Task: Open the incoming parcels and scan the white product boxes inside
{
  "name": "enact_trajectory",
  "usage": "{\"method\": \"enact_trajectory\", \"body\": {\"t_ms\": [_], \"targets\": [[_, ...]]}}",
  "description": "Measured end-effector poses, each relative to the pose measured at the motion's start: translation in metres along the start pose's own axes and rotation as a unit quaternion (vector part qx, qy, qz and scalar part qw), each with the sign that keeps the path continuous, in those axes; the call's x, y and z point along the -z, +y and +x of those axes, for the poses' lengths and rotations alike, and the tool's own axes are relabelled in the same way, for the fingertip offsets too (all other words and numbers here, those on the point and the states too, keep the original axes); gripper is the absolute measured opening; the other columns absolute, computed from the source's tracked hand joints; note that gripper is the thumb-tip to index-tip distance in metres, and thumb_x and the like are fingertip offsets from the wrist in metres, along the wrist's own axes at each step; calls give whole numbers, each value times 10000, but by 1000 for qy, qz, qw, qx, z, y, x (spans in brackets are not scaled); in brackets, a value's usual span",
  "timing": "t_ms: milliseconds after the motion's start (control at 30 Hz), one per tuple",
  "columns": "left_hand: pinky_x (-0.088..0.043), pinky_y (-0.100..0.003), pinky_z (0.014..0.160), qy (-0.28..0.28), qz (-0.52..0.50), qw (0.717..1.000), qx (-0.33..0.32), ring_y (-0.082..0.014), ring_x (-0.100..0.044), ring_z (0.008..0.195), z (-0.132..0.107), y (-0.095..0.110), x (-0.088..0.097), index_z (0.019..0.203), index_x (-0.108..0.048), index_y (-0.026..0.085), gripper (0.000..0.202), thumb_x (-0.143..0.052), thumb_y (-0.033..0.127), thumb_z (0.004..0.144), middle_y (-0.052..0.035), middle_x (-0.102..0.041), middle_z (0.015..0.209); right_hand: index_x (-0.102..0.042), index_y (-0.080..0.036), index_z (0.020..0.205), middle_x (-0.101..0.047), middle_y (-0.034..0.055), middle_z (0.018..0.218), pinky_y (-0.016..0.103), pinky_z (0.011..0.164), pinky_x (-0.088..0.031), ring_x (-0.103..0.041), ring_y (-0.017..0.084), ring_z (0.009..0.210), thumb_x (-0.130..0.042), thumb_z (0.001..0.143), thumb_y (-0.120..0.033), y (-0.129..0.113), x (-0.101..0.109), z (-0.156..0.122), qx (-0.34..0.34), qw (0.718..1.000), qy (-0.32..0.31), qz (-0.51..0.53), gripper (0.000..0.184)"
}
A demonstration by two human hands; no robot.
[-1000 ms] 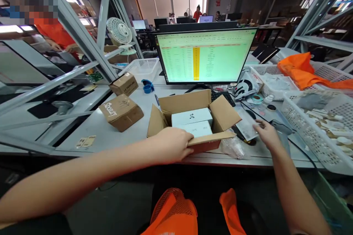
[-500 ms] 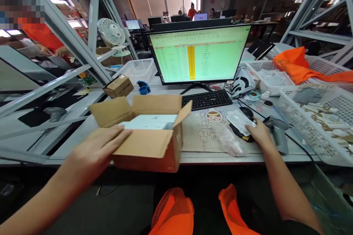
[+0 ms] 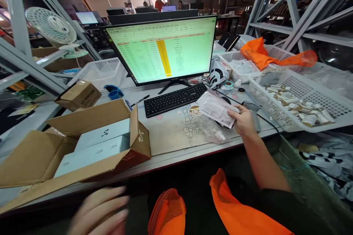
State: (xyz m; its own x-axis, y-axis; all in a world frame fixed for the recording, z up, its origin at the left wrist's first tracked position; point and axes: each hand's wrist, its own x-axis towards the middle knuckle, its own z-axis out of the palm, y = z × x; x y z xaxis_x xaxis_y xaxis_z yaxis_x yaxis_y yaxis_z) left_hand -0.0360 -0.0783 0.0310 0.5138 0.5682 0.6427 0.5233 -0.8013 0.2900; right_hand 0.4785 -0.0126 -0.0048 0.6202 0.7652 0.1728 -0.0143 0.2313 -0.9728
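My right hand (image 3: 244,119) grips flat white packets (image 3: 215,108) in clear plastic, pinched at their right edge. A label with a barcode shows on them, and they are raised over the desk mat. Under them lies crumpled clear plastic wrap (image 3: 212,131). At the lower left, my left hand (image 3: 100,211) is blurred, below the desk's front edge, with fingers stretched out and nothing visible in them. Just above it stands an open cardboard box (image 3: 139,139), flaps spread, apart from that hand. Inside are white boxes (image 3: 103,134) with a dark squiggle mark.
Behind the mat stand a black keyboard (image 3: 176,99) and a monitor (image 3: 165,51). A small brown carton (image 3: 79,95) and a blue lidded container (image 3: 113,92) are at left. White baskets (image 3: 298,80) line the right side, near a grey handheld scanner (image 3: 255,115). Metal posts frame both sides.
My left hand has left the box flap and dropped below the desk edge. The right hand has lifted the packets from beside the mouse. The view has turned right, and the box appears closer.
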Motion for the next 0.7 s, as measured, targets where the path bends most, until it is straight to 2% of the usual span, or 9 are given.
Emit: {"method": "enact_trajectory", "body": {"t_ms": [33, 100, 167, 267, 367, 433, 500, 567, 700], "targets": [[-621, -565, 804, 34, -102, 994, 25, -333, -737, 937, 23, 22, -29, 1326, -608, 612, 660, -608, 260, 768, 69, -770, 1043, -568, -213, 921, -667, 38, 850, 345, 658, -580, -640, 237, 714, -901, 551, -509, -6, -10, -13, -11, 999, -25, 31, 579], [-632, -419, 786, -61, -295, 933, 197, -241, -742, 906, 74, 54, -91, 1135, -730, 394, 307, -622, 271, 875, -9, -760, 1079, -567, -213, 910, -656, 22, 836, 314, 629, -557, -626, 218, 701, -944, 583, -461, -15, -33, -41, -44, 991, -91, 87, 558], [-619, -376, 748, -138, -473, 821, 289, -233, -731, 816, 115, 71, -147, 1171, -690, 210, 437, -737, 455, 812, -120, -748, 1086, -573, -205, 904, -652, 19, 830, 297, 616, -536, -619, 212, 699, -953, 614, -466, -21, -54, -65, -68, 981, -156, 93, 545], [-563, -307, 628, -122, -558, 748, 338, -195, -671, 660, 139, 78, -199, 956, -672, 144, 487, -818, 553, 734, -109, -728, 827, -595, -193, 913, -646, 28, 818, 295, 583, -503, -611, 218, 677, -873, 718, -550, -27, -67, -85, -46, 975, -219, 1, 493], [-525, -274, 558, -61, -602, 706, 368, -172, -658, 608, 133, 77, -213, 929, -654, 151, 463, -868, 493, 703, -69, -718, 810, -665, -192, 1108, -678, 77, 993, 360, 694, -541, -656, 269, 834, -706, 862, -612, -26, -38, -78, 60, 968, -208, -130, 489], [-534, -269, 556, -33, -615, 686, 387, -176, -681, 628, 127, 72, -212, 962, -653, 146, 492, -884, 485, 690, -66, -725, 859, -667, -185, 1238, -662, 125, 1142, 432, 879, -540, -640, 314, 1033, -604, 921, -609, -22, 10, -57, 147, 954, -99, -240, 533], [-555, -273, 578, -11, -608, 684, 403, -183, -702, 658, 124, 65, -210, 992, -660, 136, 527, -887, 502, 688, -72, -731, 898, -674, -128, 1244, -614, 203, 1256, 529, 1076, -434, -549, 385, 1227, -569, 923, -575, -13, 69, -27, 178, 902, 66, -389, 560], [-579, -285, 615, 3, -593, 692, 412, -199, -719, 692, 125, 57, -209, 995, -674, 126, 555, -890, 529, 680, -84, -737, 909, -665, -51, 1247, -564, 297, 1308, 662, 1125, -320, -471, 498, 1299, -667, 867, -566, 1, 121, 6, 45, 844, 142, -516, 640], [-608, -325, 690, 11, -552, 728, 408, -235, -741, 744, 133, 45, -214, 933, -700, 135, 546, -875, 582, 674, -106, -752, 923, -682, -102, 878, -653, 272, 994, 646, 1026, -432, -580, 525, 1130, -866, 671, -489, 29, 157, 53, -132, 852, 70, -502, 475]]}}
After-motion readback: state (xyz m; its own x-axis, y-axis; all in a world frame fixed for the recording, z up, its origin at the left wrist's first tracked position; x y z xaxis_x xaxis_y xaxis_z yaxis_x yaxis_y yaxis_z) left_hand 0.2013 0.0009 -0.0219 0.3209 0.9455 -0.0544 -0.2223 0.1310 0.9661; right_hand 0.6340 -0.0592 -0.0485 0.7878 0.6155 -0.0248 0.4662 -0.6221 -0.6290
